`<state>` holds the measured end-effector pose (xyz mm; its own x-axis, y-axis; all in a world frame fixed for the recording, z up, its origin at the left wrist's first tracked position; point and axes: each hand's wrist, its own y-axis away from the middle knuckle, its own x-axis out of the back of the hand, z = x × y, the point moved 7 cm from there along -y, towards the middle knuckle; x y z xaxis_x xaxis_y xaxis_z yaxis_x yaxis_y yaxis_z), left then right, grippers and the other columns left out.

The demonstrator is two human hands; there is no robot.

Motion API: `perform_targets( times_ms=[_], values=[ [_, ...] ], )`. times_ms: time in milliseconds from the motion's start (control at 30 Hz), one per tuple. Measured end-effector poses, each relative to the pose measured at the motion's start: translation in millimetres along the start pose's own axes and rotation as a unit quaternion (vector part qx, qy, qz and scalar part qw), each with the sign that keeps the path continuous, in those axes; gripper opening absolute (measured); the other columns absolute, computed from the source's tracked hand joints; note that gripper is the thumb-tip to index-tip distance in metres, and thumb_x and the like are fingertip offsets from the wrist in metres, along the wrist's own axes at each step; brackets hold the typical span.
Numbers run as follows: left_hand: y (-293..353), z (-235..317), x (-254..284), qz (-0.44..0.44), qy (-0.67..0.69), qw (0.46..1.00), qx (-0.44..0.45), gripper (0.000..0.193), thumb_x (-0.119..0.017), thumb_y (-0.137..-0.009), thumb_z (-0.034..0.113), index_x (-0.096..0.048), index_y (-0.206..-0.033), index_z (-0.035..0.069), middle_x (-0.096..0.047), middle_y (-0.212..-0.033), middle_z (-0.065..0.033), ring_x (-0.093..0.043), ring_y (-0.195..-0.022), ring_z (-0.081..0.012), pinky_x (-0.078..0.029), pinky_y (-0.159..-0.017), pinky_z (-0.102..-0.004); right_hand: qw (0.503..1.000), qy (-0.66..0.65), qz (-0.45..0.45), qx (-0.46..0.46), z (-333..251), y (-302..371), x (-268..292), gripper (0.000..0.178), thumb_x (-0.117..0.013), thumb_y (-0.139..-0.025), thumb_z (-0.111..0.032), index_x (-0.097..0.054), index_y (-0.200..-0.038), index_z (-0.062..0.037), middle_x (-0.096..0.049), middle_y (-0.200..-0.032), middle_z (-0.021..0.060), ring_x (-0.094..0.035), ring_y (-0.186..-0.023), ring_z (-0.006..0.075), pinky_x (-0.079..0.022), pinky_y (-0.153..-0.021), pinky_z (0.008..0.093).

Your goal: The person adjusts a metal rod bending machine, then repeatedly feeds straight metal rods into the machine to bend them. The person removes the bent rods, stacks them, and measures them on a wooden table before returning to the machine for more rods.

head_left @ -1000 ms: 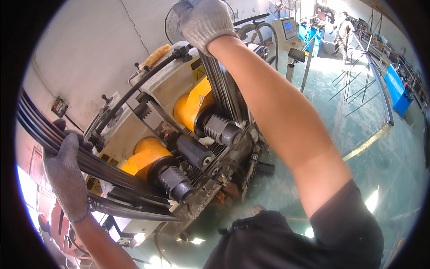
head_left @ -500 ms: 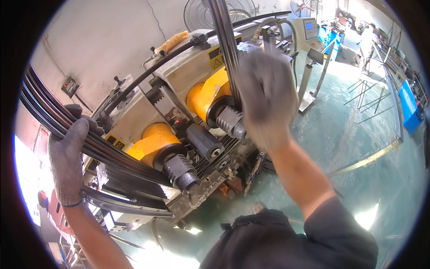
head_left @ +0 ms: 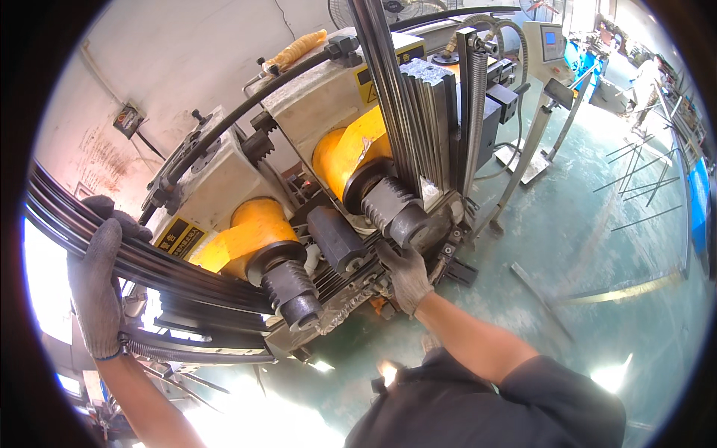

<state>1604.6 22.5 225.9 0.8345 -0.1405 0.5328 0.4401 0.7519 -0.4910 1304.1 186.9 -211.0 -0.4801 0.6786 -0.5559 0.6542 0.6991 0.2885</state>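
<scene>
My left hand (head_left: 97, 287), in a grey knit glove, is closed round a bundle of long dark metal bars (head_left: 175, 272) that slopes down to the left roller (head_left: 291, 295). The thumb lies across the front of the bars, and darkened glove fingers show behind them. My right hand (head_left: 407, 280), also gloved, is low at the machine's front, just below the right ridged roller (head_left: 393, 210) and beside a black block (head_left: 336, 239). Its fingers reach up and inward and look stretched out, with nothing seen in them. More upright bars (head_left: 385, 89) stand behind the right roller.
The bending machine has yellow arms (head_left: 258, 231) and pale housings (head_left: 224, 164). A pedestal (head_left: 534, 138) stands at its right, before a control box with a screen (head_left: 551, 41). Loose rods (head_left: 642, 168) lie on the green floor, and a person (head_left: 646, 86) is far off.
My right hand has dropped from beside the upright bars to the machine's front, below the right roller. My left hand keeps its grip on the bundle. The view has shifted slightly.
</scene>
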Motion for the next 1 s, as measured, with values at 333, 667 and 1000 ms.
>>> perform_targets(
  times_ms=[333, 667, 1000],
  values=[
    [2, -4, 1, 0.009, 0.025, 0.997, 0.069, 0.039, -0.074, -0.109, 0.022, -0.064, -0.14, 0.002, -0.078, -0.101, -0.011, -0.081, -0.098, -0.023, -0.069, -0.092, -0.0389, 0.996, 0.0, 0.089, -0.01, 36, -36, -13, 0.039, -0.087, -0.103, -0.018, -0.075, -0.136, -0.0019, -0.08, -0.121, 0.0064, -0.075, -0.097, 0.0181, -0.059, -0.084, 0.0377],
    [64, 47, 36, 0.1, -0.047, 0.993, 0.048, 0.047, -0.071, -0.114, 0.026, -0.062, -0.153, 0.001, -0.078, -0.102, -0.01, -0.074, -0.094, -0.0169, -0.061, -0.089, -0.0343, 0.998, 0.009, 0.061, -0.026, -18, 40, -4, 0.029, -0.075, -0.111, -0.02, -0.076, -0.131, 0.0021, -0.081, -0.114, 0.0087, -0.075, -0.102, 0.021, -0.056, -0.09, 0.0374],
    [312, 58, -32, 0.178, 0.097, 0.979, -0.005, 0.036, -0.067, -0.112, 0.019, -0.071, -0.136, -0.007, -0.077, -0.13, -0.0211, -0.078, -0.108, -0.0291, -0.066, -0.094, -0.0437, 0.977, 0.044, 0.197, 0.061, -98, 204, 270, 0.026, -0.069, -0.118, -0.028, -0.071, -0.105, -0.0055, -0.075, -0.085, 0.0059, -0.073, -0.07, 0.0201, -0.062, -0.066, 0.0382]
  ],
)
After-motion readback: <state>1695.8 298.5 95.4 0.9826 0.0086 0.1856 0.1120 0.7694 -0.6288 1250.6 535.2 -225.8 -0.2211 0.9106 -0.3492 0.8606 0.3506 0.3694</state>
